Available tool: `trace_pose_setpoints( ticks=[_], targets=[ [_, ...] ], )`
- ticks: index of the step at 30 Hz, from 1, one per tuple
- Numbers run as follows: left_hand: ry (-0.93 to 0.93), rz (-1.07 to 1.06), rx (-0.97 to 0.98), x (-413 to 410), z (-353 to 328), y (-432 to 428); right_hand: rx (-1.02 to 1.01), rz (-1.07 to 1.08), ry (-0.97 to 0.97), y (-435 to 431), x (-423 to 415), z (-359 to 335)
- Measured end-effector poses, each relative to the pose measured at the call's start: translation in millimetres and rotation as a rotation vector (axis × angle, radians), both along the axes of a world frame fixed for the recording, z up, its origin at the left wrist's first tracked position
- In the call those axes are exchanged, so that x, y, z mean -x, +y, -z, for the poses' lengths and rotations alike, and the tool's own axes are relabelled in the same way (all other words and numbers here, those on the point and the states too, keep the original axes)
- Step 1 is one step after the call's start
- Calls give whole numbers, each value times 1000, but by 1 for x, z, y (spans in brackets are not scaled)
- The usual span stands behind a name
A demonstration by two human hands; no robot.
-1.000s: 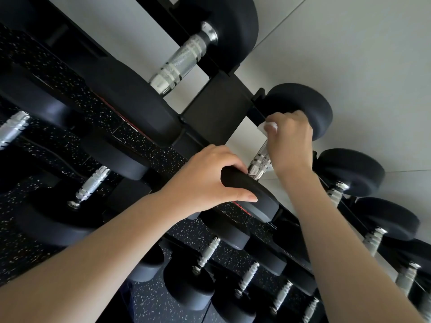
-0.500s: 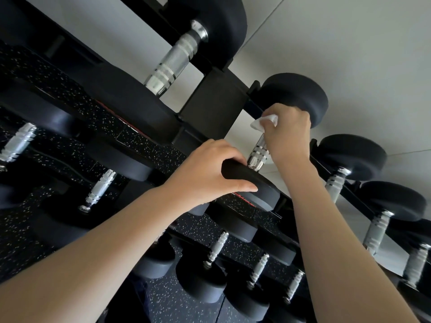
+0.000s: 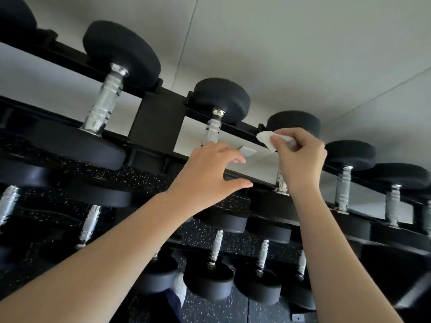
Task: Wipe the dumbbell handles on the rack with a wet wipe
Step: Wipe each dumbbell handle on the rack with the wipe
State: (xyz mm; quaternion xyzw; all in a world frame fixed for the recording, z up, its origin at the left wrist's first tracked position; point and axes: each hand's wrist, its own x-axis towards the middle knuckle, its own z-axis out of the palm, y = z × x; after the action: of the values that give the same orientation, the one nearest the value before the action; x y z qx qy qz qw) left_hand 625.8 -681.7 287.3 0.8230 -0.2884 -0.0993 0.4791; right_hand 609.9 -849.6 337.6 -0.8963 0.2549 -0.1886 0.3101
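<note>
1. Right hand [image 3: 300, 159] – fingers [image 3: 288, 136] pinch the white wipe [image 3: 265, 137], which juts left of them, by the top of a dumbbell handle [image 3: 281, 184] on the rack [image 3: 156, 127].
2. Left hand [image 3: 210, 173] – fingers spread wide, holding nothing.

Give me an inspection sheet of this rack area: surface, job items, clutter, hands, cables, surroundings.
Surface: black metal dumbbell rack, tiers loaded with black round-headed dumbbells.
Job's things: white wet wipe pinched at a chrome knurled handle; contact hidden.
Clutter: nothing seen.
Grippers: left hand open, holding nothing; right hand pinches the wipe.
Cables: nothing seen.
Surroundings: pale panelled wall; black speckled floor.
</note>
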Motion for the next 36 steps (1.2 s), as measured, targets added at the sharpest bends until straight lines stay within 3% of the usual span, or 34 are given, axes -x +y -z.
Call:
trace_pose_setpoints(
  ticks=[14,26,36],
  targets=[
    [37,112,-253,67,10,-111,-187,39,-80,-116,61,26],
    [10,-75,-272,89,28,-150,-459,46,-131,-168,38,60],
    [41,-120,-187,87,39,-148,-511,29,-175,-156,-3,93]
  ],
)
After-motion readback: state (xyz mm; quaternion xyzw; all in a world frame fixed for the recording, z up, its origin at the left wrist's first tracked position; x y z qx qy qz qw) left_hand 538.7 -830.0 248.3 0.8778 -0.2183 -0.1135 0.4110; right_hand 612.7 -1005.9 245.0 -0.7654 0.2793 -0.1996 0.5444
